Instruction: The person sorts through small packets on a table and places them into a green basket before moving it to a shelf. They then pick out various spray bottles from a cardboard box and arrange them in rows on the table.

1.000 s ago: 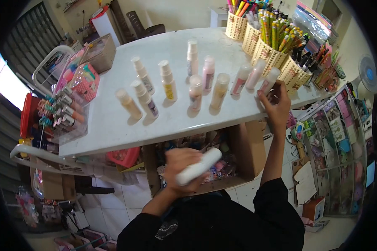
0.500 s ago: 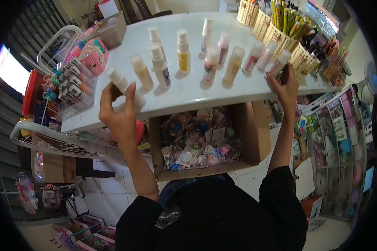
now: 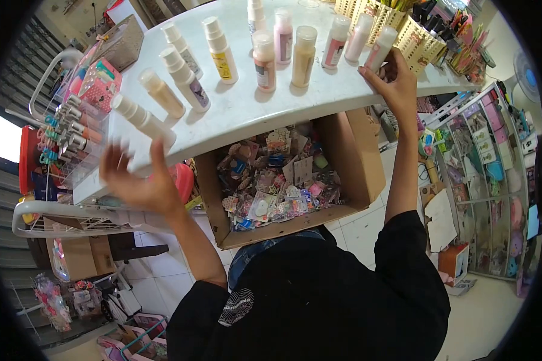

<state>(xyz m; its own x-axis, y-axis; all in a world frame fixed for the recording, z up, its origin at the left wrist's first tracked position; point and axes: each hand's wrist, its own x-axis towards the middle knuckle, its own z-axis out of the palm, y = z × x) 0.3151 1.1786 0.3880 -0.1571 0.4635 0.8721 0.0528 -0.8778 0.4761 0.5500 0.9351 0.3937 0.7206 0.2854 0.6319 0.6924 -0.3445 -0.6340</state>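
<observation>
Off the front left edge of the white table (image 3: 235, 114), my left hand (image 3: 140, 183) is open with its fingers spread and a little blurred. Just beyond it stands a white spray bottle (image 3: 143, 121), apart from the fingers. On the right, my right hand (image 3: 398, 87) is closed around the lower part of a pink bottle with a clear cap (image 3: 381, 49), which stands on the table. Several more bottles are between the hands, among them a yellow-labelled spray bottle (image 3: 221, 53), a beige bottle (image 3: 303, 59) and a pink-labelled bottle (image 3: 334, 45).
Below the table edge is an open cardboard box (image 3: 367, 159) filled with small packaged items. Cream baskets (image 3: 417, 45) with pens stand at the back right. A pink basket (image 3: 100, 87) and a clear organizer (image 3: 81, 162) are at the left.
My left hand has let go of the white spray bottle and drawn back toward me, off the table. My right hand remains at the pink bottle. The view has tilted downward.
</observation>
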